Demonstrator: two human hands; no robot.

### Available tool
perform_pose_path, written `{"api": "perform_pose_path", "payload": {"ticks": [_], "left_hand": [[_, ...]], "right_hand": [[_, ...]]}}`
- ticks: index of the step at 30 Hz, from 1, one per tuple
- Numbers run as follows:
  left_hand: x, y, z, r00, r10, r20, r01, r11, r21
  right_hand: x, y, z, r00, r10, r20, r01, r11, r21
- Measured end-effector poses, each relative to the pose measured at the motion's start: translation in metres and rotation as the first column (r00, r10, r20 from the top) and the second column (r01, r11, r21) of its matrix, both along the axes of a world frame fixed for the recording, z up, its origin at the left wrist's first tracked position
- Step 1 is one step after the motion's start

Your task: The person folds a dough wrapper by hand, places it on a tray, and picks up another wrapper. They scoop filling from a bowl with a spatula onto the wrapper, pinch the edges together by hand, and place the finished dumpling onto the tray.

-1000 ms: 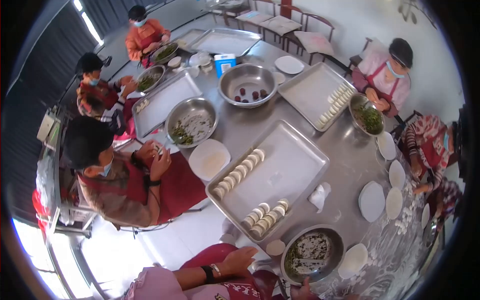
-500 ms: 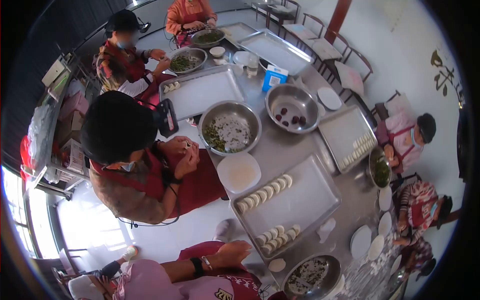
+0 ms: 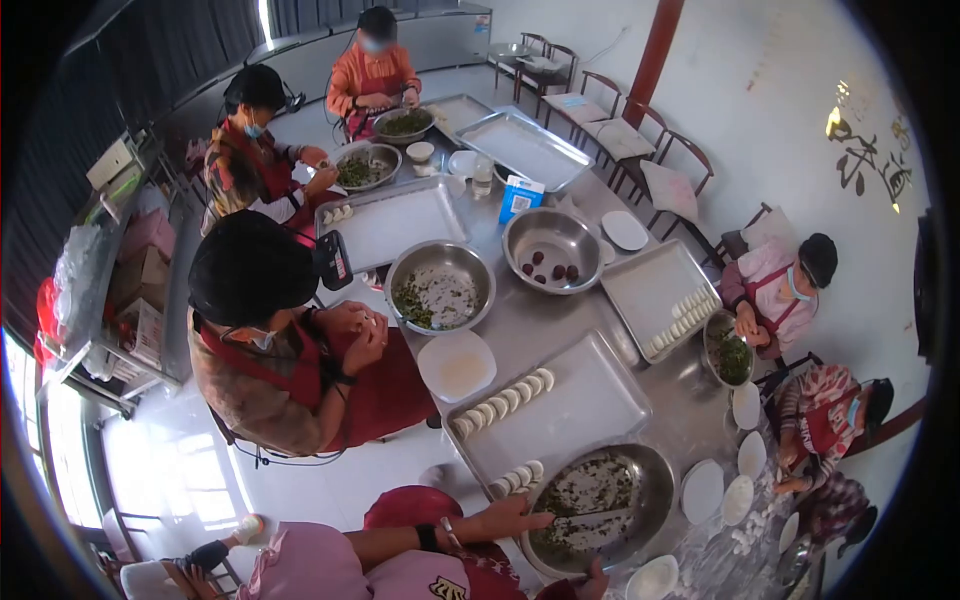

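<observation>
My left hand [image 3: 508, 517], past a dark watch and a bracelet, is closed on the left rim of a steel bowl [image 3: 656, 492]. At the bowl's lower rim is my right hand [image 3: 592, 583], partly cut off by the frame, its fingers against the metal. Chopped green filling [image 3: 590, 485] and a pale flat utensil [image 3: 592, 517] lie inside the bowl. The bowl overlaps the near corner of a metal tray [image 3: 590, 385]. On that tray are a row of pleated dumplings [image 3: 503, 403] and a shorter group [image 3: 516, 478], partly hidden by the bowl.
A co-worker [image 3: 250, 330] sits at the left with both hands together. Other people work around the steel table [image 3: 480, 355]. Near me stand a square white plate [image 3: 457, 367], another filling bowl [image 3: 440, 290], a bowl with dark red items [image 3: 553, 250] and white discs [image 3: 702, 490].
The filling bowl has moved up and left over the tray's corner, covering some dumplings. My left hand, earlier away from the bowl, now grips its rim. My right hand has come into view. The view has shifted.
</observation>
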State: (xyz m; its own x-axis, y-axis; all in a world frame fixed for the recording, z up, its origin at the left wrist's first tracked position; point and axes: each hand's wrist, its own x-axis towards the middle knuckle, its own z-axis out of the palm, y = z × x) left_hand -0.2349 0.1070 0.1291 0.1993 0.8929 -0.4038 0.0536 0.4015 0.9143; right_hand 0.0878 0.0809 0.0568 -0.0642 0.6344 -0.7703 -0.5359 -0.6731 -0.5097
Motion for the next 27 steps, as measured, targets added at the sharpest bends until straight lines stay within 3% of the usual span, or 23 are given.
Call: {"api": "perform_pose_path", "payload": {"ticks": [3, 6, 9, 12, 14, 16, 18, 20, 22, 23, 26, 27], "left_hand": [[0.016, -0.004, 0.000, 0.931, 0.224, 0.289, -0.210, 0.974, -0.082], [0.024, -0.003, 0.014, 0.963, 0.218, 0.157, -0.198, 0.971, -0.138], [0.036, -0.001, 0.061, 0.916, 0.325, 0.234, -0.268, 0.932, -0.244], [0.036, 0.005, 0.039, 0.951, 0.137, 0.277, -0.080, 0.975, -0.205], [0.037, 0.017, 0.065, 0.976, 0.066, 0.209, 0.004, 0.948, -0.317], [0.051, 0.021, 0.071, 0.922, 0.175, 0.345, -0.079, 0.958, -0.274], [0.058, 0.023, 0.067, 0.931, 0.196, 0.308, -0.140, 0.971, -0.194], [0.051, 0.027, 0.034, 0.906, 0.274, 0.323, -0.202, 0.950, -0.238], [0.041, 0.042, 0.032, 0.938, 0.189, 0.292, -0.108, 0.956, -0.273], [0.019, 0.046, -0.001, 0.961, -0.005, 0.278, 0.121, 0.907, -0.403], [0.039, 0.054, 0.044, 0.967, 0.122, 0.223, -0.064, 0.966, -0.249], [0.035, 0.055, 0.028, 0.953, 0.091, 0.289, -0.042, 0.984, -0.173]], "right_hand": [[0.004, 0.004, 0.005, 0.997, 0.034, 0.067, -0.040, 0.996, 0.084], [0.001, 0.003, 0.026, 0.999, -0.007, 0.050, 0.000, 0.990, 0.139], [0.012, 0.002, 0.051, 0.962, 0.016, 0.271, -0.095, 0.956, 0.278], [-0.001, 0.003, 0.079, 0.955, -0.224, 0.197, 0.144, 0.924, 0.353], [0.009, 0.002, 0.094, 0.965, -0.149, 0.218, 0.071, 0.942, 0.328], [0.015, 0.000, 0.100, 0.941, -0.151, 0.303, 0.089, 0.974, 0.209], [0.009, -0.003, 0.122, 0.930, -0.139, 0.341, 0.040, 0.959, 0.281], [0.003, -0.011, 0.120, 0.946, -0.239, 0.219, 0.145, 0.916, 0.375], [0.001, -0.020, 0.122, 0.911, -0.282, 0.302, 0.143, 0.900, 0.412], [0.002, -0.023, 0.123, 0.897, -0.276, 0.346, 0.113, 0.899, 0.423], [0.007, -0.031, 0.146, 0.864, -0.173, 0.472, 0.072, 0.972, 0.223], [0.013, -0.034, 0.126, 0.887, -0.209, 0.411, 0.100, 0.957, 0.272]]}}
